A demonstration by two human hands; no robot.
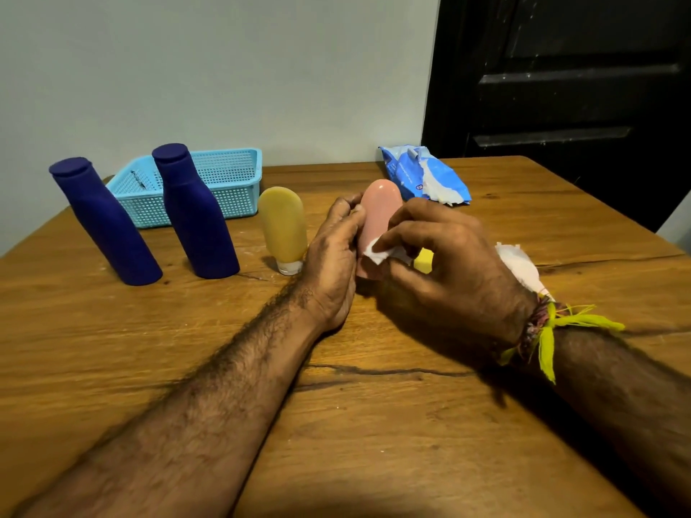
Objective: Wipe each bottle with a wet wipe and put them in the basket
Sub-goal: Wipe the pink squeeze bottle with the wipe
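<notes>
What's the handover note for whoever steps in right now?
Left hand grips the pink bottle upright on the table. Right hand pinches a wet wipe against it.
Two blue bottles and the yellow bottle stand by the basket, which holds no bottles. Wipes pack lies behind.
Done: none binned. Left: finish pink, then all others.
</notes>
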